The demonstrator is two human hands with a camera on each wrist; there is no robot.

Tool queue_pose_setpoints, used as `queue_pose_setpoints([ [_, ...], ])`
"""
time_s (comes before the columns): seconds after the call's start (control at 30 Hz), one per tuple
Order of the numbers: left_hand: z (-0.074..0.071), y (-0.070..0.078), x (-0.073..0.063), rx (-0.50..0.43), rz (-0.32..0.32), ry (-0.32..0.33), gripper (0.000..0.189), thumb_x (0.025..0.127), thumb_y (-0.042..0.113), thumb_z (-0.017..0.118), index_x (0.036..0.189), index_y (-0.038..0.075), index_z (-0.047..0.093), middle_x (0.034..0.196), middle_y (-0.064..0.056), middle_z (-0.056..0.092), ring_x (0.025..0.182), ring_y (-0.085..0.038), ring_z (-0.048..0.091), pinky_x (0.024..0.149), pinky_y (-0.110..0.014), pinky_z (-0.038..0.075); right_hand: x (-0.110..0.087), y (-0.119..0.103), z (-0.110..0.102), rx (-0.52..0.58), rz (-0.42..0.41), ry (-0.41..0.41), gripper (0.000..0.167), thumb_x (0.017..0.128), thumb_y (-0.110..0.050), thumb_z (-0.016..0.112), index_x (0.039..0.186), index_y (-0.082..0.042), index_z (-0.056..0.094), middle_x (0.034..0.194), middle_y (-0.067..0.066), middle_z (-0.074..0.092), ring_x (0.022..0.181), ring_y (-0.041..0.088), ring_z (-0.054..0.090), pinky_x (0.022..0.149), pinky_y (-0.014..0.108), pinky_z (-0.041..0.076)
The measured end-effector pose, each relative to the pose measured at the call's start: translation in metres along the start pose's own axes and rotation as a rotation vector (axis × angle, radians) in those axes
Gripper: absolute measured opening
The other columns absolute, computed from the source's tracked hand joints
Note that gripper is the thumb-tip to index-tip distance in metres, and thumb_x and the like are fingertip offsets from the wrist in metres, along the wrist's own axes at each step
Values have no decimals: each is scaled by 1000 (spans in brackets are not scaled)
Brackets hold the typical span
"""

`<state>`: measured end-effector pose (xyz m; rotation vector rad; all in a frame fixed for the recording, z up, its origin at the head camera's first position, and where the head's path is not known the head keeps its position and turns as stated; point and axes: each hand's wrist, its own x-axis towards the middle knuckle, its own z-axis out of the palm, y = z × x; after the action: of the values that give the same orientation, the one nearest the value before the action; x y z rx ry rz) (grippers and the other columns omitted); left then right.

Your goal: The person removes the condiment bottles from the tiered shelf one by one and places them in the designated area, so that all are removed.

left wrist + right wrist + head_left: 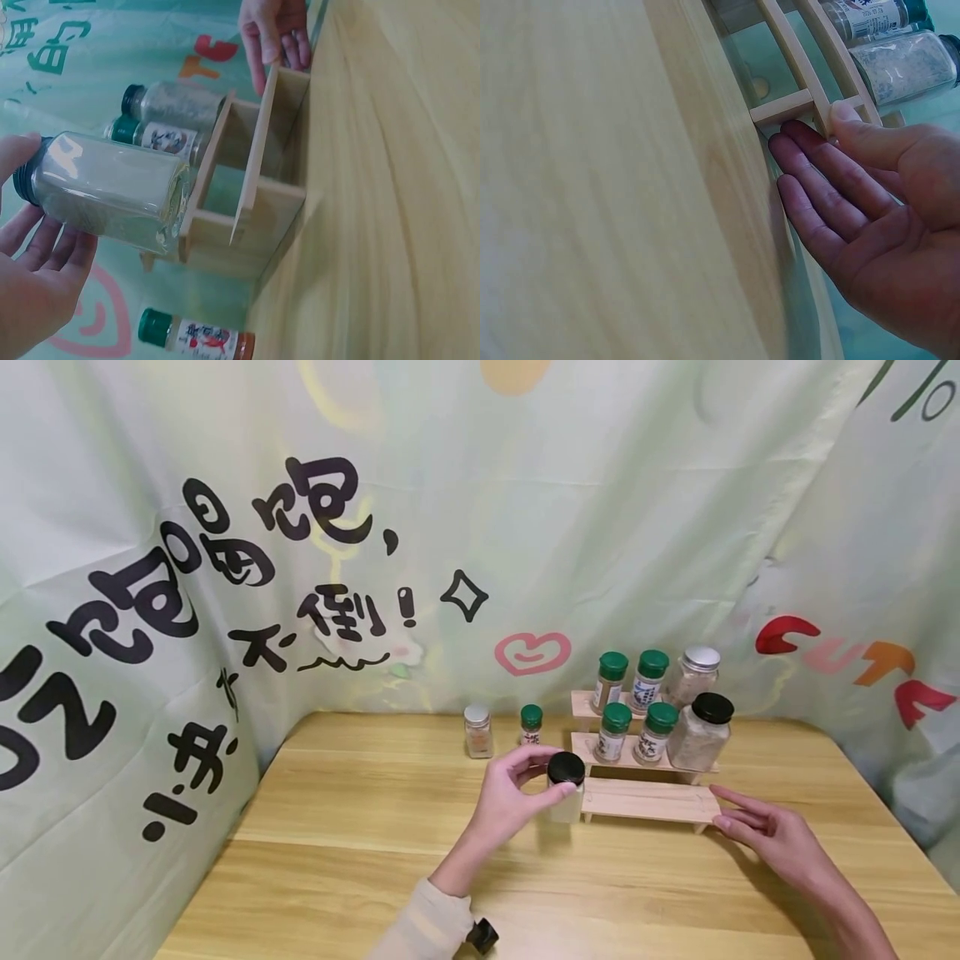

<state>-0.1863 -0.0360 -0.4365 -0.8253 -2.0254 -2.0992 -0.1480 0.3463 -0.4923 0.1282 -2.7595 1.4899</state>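
Observation:
My left hand (504, 797) grips a clear glass jar (112, 184) round its black lid, with pale contents showing through the sides. The jar hangs upright by the left end of a tiered wooden spice rack (651, 800), its base close to the steps in the left wrist view. At the other end, my right hand (783, 843) pinches the corner of the lowest step between thumb (846, 112) and forefinger, the other fingers extended below. Nothing stands on that lowest step. On the middle step are two green-capped spice bottles (613, 733) and a large black-lidded jar (699, 735).
Behind, the top step carries two more green-capped bottles (612, 668) and a silver-lidded jar (697, 672). Left of the rack, a small silver-capped jar (478, 733) and a green-capped bottle (199, 336) stand on the wooden table (337, 877). A printed curtain (600, 527) hangs behind.

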Motion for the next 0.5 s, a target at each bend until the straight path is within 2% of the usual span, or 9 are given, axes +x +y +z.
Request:
queue_pose_setpoints([
  [0.23,-20,1,-2,9,7,46,38,83,-3,83,118,1,71,119,-13,70,110,-27,67,99,-39,56,2,-1,1,16,1,-6,55,101,-19,68,144,10,50,106,5,78,92,-3,69,75,4,47],
  [0.5,-37,1,1,16,1,83,37,83,-2,83,118,-2,69,119,-16,70,112,-29,67,100,-39,55,1,-4,0,-16,9,-6,57,101,-22,68,145,10,49,106,9,78,92,-4,69,74,5,47],
])
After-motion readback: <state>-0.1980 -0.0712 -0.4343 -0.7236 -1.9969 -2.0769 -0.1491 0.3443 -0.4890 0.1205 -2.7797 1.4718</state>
